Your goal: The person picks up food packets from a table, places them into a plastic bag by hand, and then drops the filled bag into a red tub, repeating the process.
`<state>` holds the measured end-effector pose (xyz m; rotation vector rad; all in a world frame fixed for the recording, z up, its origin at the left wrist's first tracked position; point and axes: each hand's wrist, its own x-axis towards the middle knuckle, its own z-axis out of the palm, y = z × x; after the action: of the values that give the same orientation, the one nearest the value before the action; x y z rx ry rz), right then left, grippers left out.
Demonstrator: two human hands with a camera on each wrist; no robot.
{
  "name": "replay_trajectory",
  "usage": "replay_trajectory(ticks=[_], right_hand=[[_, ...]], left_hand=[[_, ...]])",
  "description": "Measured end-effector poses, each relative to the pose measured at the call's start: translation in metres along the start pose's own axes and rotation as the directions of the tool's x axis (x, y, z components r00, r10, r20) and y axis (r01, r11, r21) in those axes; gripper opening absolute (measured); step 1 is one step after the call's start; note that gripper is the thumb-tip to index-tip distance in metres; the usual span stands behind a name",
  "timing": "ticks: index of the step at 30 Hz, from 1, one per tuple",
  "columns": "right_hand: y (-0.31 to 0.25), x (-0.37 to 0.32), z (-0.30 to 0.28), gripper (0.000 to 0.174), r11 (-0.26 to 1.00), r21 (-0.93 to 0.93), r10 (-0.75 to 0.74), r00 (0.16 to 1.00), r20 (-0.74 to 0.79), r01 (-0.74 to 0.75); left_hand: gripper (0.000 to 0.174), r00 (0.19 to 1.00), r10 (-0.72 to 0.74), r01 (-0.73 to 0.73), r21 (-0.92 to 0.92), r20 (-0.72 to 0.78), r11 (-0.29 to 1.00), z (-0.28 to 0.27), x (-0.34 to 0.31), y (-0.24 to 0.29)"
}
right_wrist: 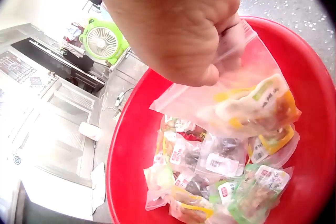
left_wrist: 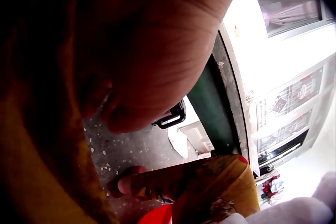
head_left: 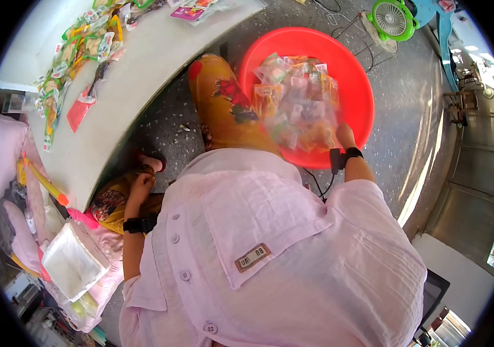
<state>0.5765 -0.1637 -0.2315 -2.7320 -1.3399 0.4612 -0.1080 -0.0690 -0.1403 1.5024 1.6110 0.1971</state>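
Observation:
My right hand (head_left: 345,136) is over the near right side of a red plastic basin (head_left: 358,87). In the right wrist view its curled fingers and thumb pinch the top of a clear plastic bag (right_wrist: 202,100) with a small yellow and white snack packet (right_wrist: 262,100) inside. Below the bag, several bagged snack packets (right_wrist: 223,163) lie heaped in the basin. My left hand (head_left: 141,188) rests by the patterned trouser leg, fingers loosely bent and holding nothing. In the left wrist view that hand (left_wrist: 157,50) is close and dark, its fingers partly hidden.
A pale curved table (head_left: 137,63) stands at the left, with a row of snack packets (head_left: 94,46) and a red-tipped packet (head_left: 79,113) on it. A white foam box (head_left: 73,257) sits at the lower left. Behind the basin a green fan (head_left: 390,20) and cables are on the floor.

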Motion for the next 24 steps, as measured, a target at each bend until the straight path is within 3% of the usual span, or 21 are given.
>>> replay_trajectory(ticks=[1,3,5,6,8,10,11,12,13,14,15,16,18,20,22,23,24], right_hand=[[0.0,-0.004,0.002,0.02,1.0,-0.011,0.016,0.999,-0.037,-0.017],[0.03,0.004,0.067,0.021,0.981,0.188,0.007,0.981,0.195,-0.045],[0.029,0.009,0.087,0.021,0.982,0.138,-0.169,0.923,0.345,0.128],[0.009,0.006,0.08,0.02,0.944,0.002,-0.304,0.864,0.401,0.33],[-0.05,-0.005,0.052,0.018,0.689,-0.221,-0.496,0.672,0.55,0.69],[-0.097,-0.006,0.032,0.017,0.244,-0.347,-0.554,0.423,0.716,0.906],[-0.101,0.003,0.029,0.016,0.132,-0.4,-0.678,0.377,0.631,0.907],[-0.11,0.017,0.03,0.015,0.24,-0.377,-0.691,0.43,0.581,0.895],[-0.111,0.035,0.035,0.015,0.53,-0.167,-0.722,0.546,0.424,0.831],[-0.133,0.038,0.026,0.016,0.76,0.079,-0.627,0.695,0.353,0.646],[-0.158,0.039,0.014,0.017,0.839,0.366,-0.509,0.818,0.268,0.402],[-0.2,0.021,-0.022,0.018,0.811,0.582,-0.297,0.901,0.318,0.062],[-0.241,0.03,-0.031,0.023,0.711,0.591,-0.468,0.884,-0.007,0.381],[-0.3,0.003,-0.066,0.025,0.566,0.522,-0.604,0.752,-0.264,0.638],[-0.354,-0.031,-0.088,0.029,0.485,0.588,-0.62,0.729,-0.291,0.647],[-0.372,-0.04,-0.093,0.031,0.522,0.549,-0.655,0.719,-0.233,0.653],[-0.388,-0.049,-0.094,0.031,0.44,0.454,-0.728,0.604,-0.324,0.775]], left_hand=[[0.017,1.0,0.005,-0.005,0.002,0.002,1.0,0.0,0.001,-0.002],[0.017,1.0,0.011,-0.011,0.0,0.0,1.0,0.0,0.002,-0.007],[0.018,1.0,0.015,-0.015,-0.03,-0.003,0.999,0.0,-0.002,-0.003],[0.018,1.0,0.017,-0.017,-0.044,-0.006,0.999,-0.001,-0.004,-0.001],[0.018,0.999,0.044,-0.044,-0.062,-0.004,0.997,0.0,-0.002,-0.009],[0.017,0.998,0.055,-0.056,-0.103,-0.014,0.993,0.0,-0.001,-0.014],[0.017,0.998,0.048,-0.051,-0.137,-0.031,0.989,0.0,-0.001,-0.015],[0.017,0.998,0.039,-0.048,-0.174,-0.059,0.984,-0.001,-0.003,-0.014],[0.016,0.997,0.027,-0.04,-0.188,-0.072,0.981,-0.004,-0.006,-0.009],[0.016,0.994,0.031,-0.051,-0.196,-0.102,0.979,-0.008,-0.011,-0.001],[0.016,0.99,0.032,-0.059,-0.204,-0.134,0.977,-0.012,-0.016,0.008],[0.016,0.985,0.028,-0.064,-0.212,-0.169,0.975,-0.018,-0.021,0.016],[0.016,0.963,0.008,-0.098,-0.326,-0.268,0.94,-0.031,-0.035,0.032],[0.016,0.92,0.0,-0.151,-0.354,-0.391,0.923,-0.046,-0.05,0.038],[0.017,0.852,0.019,-0.201,-0.294,-0.523,0.935,-0.063,-0.063,0.036],[0.018,0.813,0.002,-0.19,-0.262,-0.583,0.946,-0.073,-0.071,0.036],[0.019,0.773,-0.01,-0.177,-0.231,-0.634,0.957,-0.083,-0.08,0.037]])
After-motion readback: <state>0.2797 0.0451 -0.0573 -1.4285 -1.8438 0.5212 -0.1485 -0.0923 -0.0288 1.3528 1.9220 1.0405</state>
